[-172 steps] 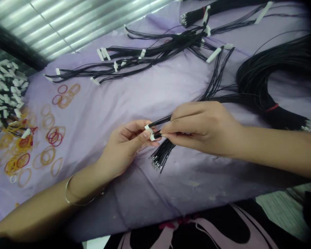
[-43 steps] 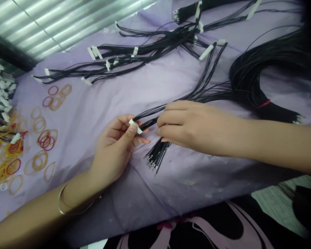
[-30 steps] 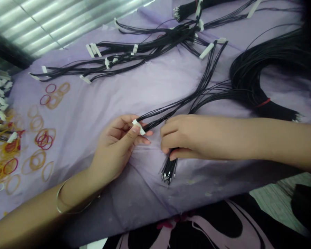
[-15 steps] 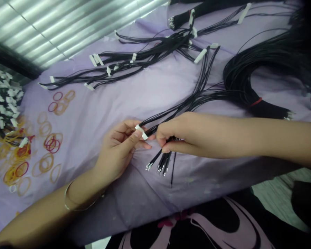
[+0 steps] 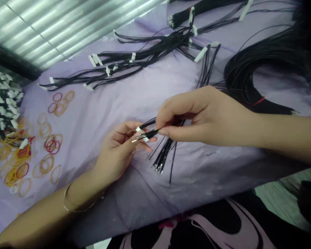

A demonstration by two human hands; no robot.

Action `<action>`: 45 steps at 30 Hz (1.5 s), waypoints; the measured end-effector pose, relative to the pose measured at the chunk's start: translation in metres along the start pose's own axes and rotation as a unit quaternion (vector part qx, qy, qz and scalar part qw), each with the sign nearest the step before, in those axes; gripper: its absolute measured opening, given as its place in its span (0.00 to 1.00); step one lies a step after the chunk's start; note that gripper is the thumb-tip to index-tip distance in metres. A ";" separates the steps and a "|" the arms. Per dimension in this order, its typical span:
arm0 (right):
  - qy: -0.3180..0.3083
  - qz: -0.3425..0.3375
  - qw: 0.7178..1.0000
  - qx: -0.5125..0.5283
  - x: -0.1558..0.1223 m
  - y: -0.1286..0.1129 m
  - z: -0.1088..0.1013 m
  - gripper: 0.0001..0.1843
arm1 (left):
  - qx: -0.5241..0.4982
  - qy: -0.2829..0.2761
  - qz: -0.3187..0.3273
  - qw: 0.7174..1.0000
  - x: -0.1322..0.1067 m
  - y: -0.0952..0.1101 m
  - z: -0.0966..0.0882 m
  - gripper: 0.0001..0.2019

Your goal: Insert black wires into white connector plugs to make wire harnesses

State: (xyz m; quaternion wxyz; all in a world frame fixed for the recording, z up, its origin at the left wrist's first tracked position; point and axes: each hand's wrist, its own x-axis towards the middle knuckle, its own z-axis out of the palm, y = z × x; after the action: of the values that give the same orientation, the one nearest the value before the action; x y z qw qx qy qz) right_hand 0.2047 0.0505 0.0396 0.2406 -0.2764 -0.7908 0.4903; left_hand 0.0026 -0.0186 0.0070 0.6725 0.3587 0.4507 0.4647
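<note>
My left hand (image 5: pixel 123 145) pinches a small white connector (image 5: pixel 145 139) between thumb and fingers. Black wires run from this connector to the right, passing behind my other hand. My right hand (image 5: pixel 189 114) is closed on a few black wires (image 5: pixel 151 133), whose bare metal ends lie over the connector and my left thumb. Below my right hand, a loose bunch of black wires (image 5: pixel 162 157) with silver tips hangs down onto the cloth. One wire stands apart from that bunch on its right. My right fingers hide where the wires cross.
A purple cloth (image 5: pixel 98 107) covers the table. Black wire harnesses (image 5: pixel 155 48) with white connectors lie at the back. A thick black wire bundle (image 5: pixel 238 65) curves at the right. Rubber bands (image 5: pixel 52 143) are scattered at left, beside a heap of white connectors (image 5: pixel 2 103).
My right hand has moved up with a few wires; their tips have swung from below to the white connector. The other loose wires hang lower, released or apart. My left hand has hardly moved.
</note>
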 end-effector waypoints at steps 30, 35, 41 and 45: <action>0.034 -0.120 0.976 -0.179 0.004 0.010 -0.003 0.06 | -0.008 -0.001 -0.041 0.999 -0.001 0.002 0.001 0.06; 0.027 -0.120 0.975 -0.184 0.004 0.009 -0.003 0.06 | -0.013 0.010 -0.059 0.998 -0.002 0.004 0.000 0.07; 0.019 -0.125 0.976 -0.180 0.003 0.012 0.000 0.06 | -0.009 -0.001 -0.053 0.999 -0.002 0.004 0.001 0.06; 0.019 -0.087 0.981 -0.170 0.003 0.012 0.002 0.05 | 0.001 -0.006 -0.041 0.999 -0.002 0.003 0.001 0.06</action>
State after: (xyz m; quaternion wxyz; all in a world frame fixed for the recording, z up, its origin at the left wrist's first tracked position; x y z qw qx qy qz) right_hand 0.2034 0.0559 0.0283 0.2469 -0.2520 -0.8790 0.3208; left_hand 0.0026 -0.0195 0.0107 0.6934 0.3438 0.4614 0.4338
